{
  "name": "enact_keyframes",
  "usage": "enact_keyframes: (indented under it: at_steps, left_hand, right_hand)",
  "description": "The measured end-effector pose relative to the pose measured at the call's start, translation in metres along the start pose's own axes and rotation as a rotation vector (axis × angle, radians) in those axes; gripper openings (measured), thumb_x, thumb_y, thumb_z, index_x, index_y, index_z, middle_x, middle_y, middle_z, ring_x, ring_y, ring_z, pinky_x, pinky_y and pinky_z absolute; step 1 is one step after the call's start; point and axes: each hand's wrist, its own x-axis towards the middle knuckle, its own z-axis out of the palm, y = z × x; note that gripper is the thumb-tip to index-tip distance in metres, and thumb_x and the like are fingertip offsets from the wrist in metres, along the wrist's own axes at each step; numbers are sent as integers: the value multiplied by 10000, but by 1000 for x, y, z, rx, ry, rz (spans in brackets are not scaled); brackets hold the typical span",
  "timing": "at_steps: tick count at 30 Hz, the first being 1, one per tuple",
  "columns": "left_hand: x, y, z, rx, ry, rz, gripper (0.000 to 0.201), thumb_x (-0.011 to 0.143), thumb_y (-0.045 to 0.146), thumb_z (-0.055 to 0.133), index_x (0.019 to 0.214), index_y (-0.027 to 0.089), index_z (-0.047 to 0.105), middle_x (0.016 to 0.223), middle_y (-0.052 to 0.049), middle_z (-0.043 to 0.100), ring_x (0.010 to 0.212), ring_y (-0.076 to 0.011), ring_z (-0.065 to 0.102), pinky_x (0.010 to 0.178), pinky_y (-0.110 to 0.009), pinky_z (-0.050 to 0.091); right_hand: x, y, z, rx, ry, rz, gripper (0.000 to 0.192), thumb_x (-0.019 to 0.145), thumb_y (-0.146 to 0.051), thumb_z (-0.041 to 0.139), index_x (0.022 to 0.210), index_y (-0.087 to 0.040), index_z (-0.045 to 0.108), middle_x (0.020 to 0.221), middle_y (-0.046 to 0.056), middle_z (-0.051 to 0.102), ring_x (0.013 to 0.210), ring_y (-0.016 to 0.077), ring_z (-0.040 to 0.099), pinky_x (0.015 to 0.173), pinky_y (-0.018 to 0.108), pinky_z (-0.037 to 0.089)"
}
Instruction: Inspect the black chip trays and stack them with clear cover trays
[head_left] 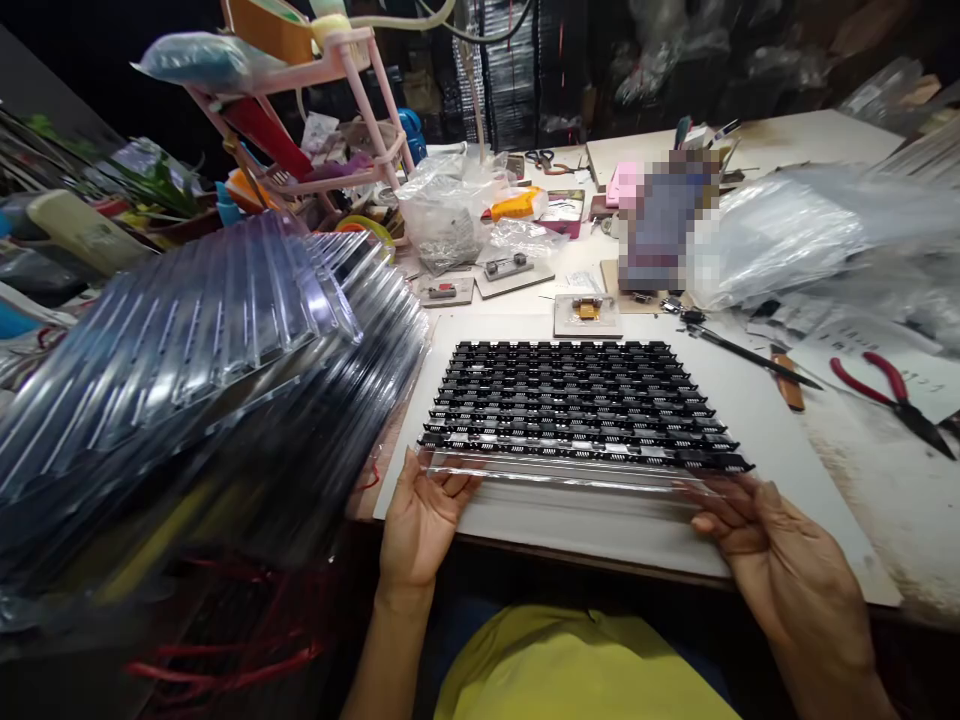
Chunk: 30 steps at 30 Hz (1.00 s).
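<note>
Hands first: your left hand [421,520] sits low centre-left, fingers curled up around the left end of a clear plastic tube [570,474]; your right hand [780,560], lower right, pinches the tube's right end, thumb on top, fingers underneath. Tube lies across the near edge of the white board [757,420], touching the nearest row of the black chip rows [577,405] packed side by side mid-frame. Whether the held tube has chips in it: can't tell, too clear and glary.

Your yellow shirt [570,665] cuts off the bottom edge. Big stack of clear tubes [187,380] fills the left half, blurred, blocking the bench behind it.

Right of the board: black-handled tool [750,355], then red-handled pliers [892,390] near the right edge. Just beyond the rows: small fixture plate [588,314], two more plates [487,278] to its left. Farther up: plastic bag of parts [446,215], pink rack [330,110] upper left, crumpled plastic sheeting [810,225] upper right. One blurred-out patch [664,220] upper centre, unreadable. Background dark, nothing clear.
</note>
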Motion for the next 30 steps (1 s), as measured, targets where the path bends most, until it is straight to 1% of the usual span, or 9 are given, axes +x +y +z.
enact_keyframes:
  at_steps: [5,9,14,19,22,24,28,30]
  left_hand:
    - [1,3,2,21,16,-6,391,962,290,322,854,161,675,934,-131,714,986,-295,654,760,-391,551]
    - [1,4,4,26,34,-8,396,962,267,307,857,154,672,926,-144,711,962,-286,663,746,-388,558]
    - [1,3,4,48,48,18,342,950,254,346,872,157,664,925,-133,710,958,-288,663,734,-400,568]
    - [3,3,4,56,73,19,425,960,238,260,850,149,661,934,-132,708,953,-297,663,719,-405,576]
    - [5,4,5,56,95,14,453,959,236,225,880,151,663,938,-123,709,930,-300,669,703,-407,582]
    - [5,4,6,51,112,10,461,959,238,212,906,164,664,937,-107,711,913,-294,674,692,-406,585]
    - [5,5,11,50,174,-6,466,958,261,213,891,191,668,913,-73,719,900,-290,678,661,-404,592]
    - [4,5,15,63,174,0,431,952,253,239,942,219,669,908,-49,720,908,-287,676,662,-410,594]
  right_hand:
    - [0,-4,2,-29,-58,-48,259,751,-431,704,840,-188,689,840,83,717,759,263,696,468,258,535]
    - [3,-5,4,-41,-97,-116,264,787,-439,668,849,-183,693,836,80,720,727,252,700,480,265,537]
    - [5,-1,6,13,-105,-161,250,786,-417,677,866,-181,700,814,70,720,696,247,700,479,280,543]
    - [5,-3,8,23,-127,-169,254,792,-421,671,826,-171,704,831,87,724,690,240,702,476,272,545]
    - [5,-5,9,15,-138,-164,289,794,-442,661,796,-156,701,833,94,723,683,234,700,481,267,545]
    - [5,-5,8,17,-144,-158,306,792,-451,659,786,-148,697,832,95,723,679,230,698,481,266,544]
    - [7,-5,9,31,-150,-143,318,796,-463,650,796,-148,694,837,86,721,661,215,689,481,265,537]
    - [6,-7,11,38,-147,-135,326,794,-471,647,790,-148,696,834,84,720,651,212,685,481,268,535]
